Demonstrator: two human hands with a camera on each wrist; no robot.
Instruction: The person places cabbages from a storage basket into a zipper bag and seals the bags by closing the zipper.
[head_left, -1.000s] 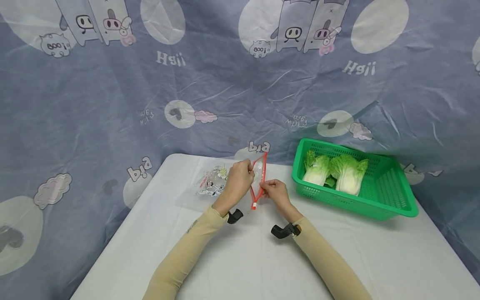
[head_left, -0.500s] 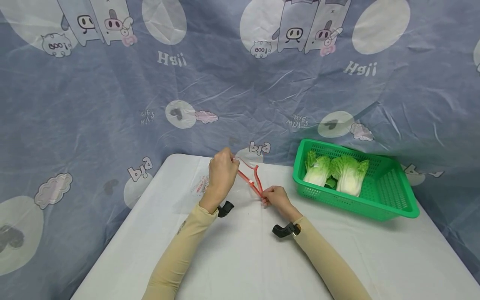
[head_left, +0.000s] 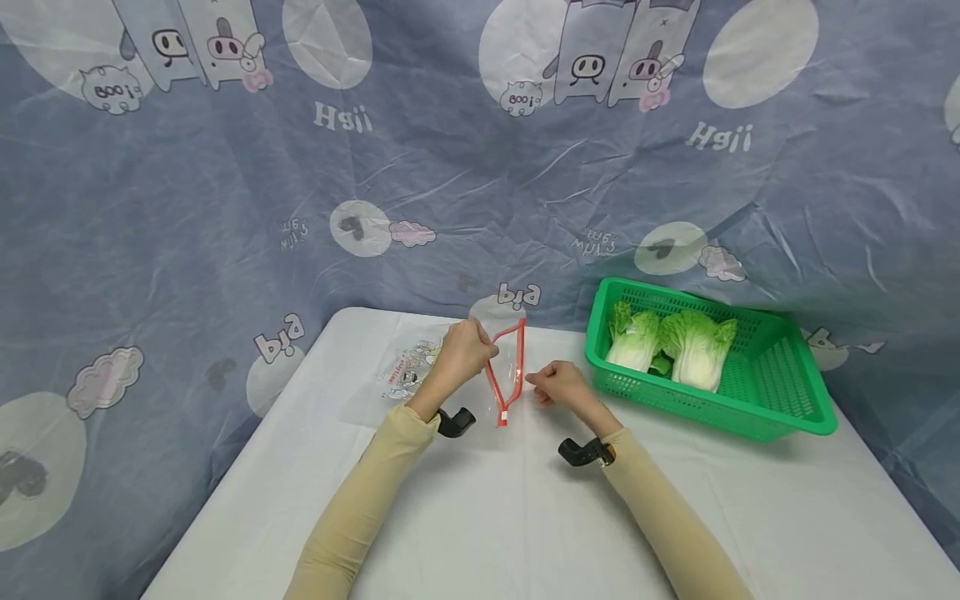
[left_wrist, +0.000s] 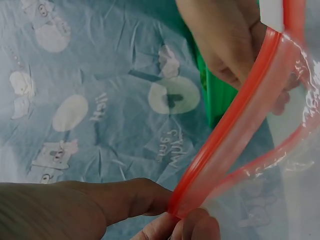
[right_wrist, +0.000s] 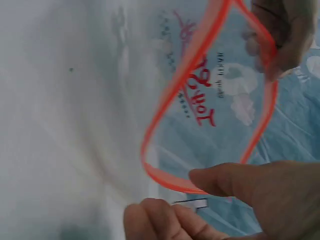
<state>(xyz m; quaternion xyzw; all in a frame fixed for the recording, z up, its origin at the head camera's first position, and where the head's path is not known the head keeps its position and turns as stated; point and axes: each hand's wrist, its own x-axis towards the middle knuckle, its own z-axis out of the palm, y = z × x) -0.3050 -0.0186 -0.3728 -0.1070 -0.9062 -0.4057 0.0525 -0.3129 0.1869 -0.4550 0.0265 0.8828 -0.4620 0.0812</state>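
A clear plastic zip bag (head_left: 507, 367) with a red zip rim stands with its mouth spread in the head view. My left hand (head_left: 462, 354) pinches the rim's left side; the left wrist view shows thumb and fingers on the red strip (left_wrist: 225, 125). My right hand (head_left: 561, 385) is just right of the rim, seemingly slightly apart from it. In the right wrist view its thumb (right_wrist: 225, 179) overlaps the rim, with a gap between thumb and loosely bent fingers. A white slider (head_left: 503, 417) sits at the rim's near end. Printed film (head_left: 408, 371) lies left, partly behind my left hand.
A green perforated basket (head_left: 780, 408) stands at the right back of the white table (head_left: 480, 517), holding two Chinese cabbages (head_left: 701, 354). A patterned blue-grey cloth (head_left: 420, 167) hangs behind the table.
My left hand moved up and left with the rim, then came back down and right. My right hand, earlier pinching the rim, has let go and moved slightly right. The bag's mouth has spread wider.
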